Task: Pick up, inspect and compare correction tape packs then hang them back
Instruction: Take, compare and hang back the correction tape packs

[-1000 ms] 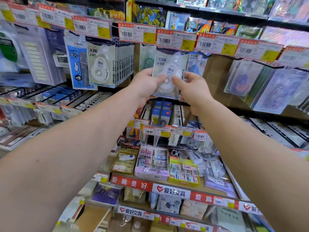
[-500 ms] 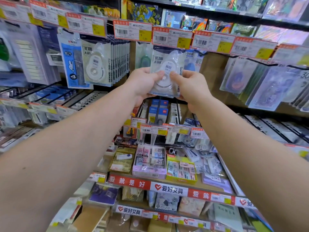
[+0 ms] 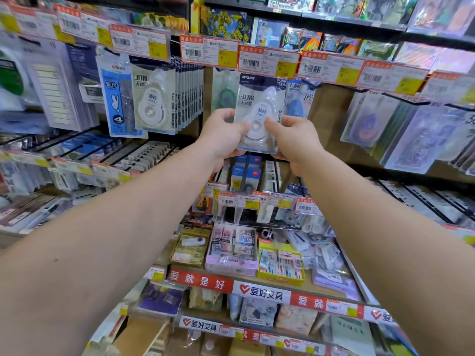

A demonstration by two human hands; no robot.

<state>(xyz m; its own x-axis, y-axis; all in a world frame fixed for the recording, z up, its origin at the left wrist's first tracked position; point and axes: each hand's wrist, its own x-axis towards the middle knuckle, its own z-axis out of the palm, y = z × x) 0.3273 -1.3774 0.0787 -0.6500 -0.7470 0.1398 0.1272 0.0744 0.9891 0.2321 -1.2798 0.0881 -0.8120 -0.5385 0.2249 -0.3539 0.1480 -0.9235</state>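
A white correction tape pack (image 3: 259, 98) with a dark header and "30" print is held upright in front of the hook display. My left hand (image 3: 223, 134) grips its lower left edge, thumb on the front. My right hand (image 3: 293, 140) grips its lower right edge, thumb pressed near the tape wheel. A row of matching white correction tape packs (image 3: 154, 104) hangs on a hook to the left. A blue correction tape pack (image 3: 298, 104) hangs just behind the held one, partly hidden.
Orange price tags (image 3: 267, 61) line the rail above the hooks. More blister packs (image 3: 411, 134) hang to the right. Below, a shelf holds boxes of erasers (image 3: 231, 247) and a red shelf strip (image 3: 259, 291) runs along its front edge.
Both hands have kept hold of the pack and lifted it slightly toward the price tag rail; the view shifted a little.
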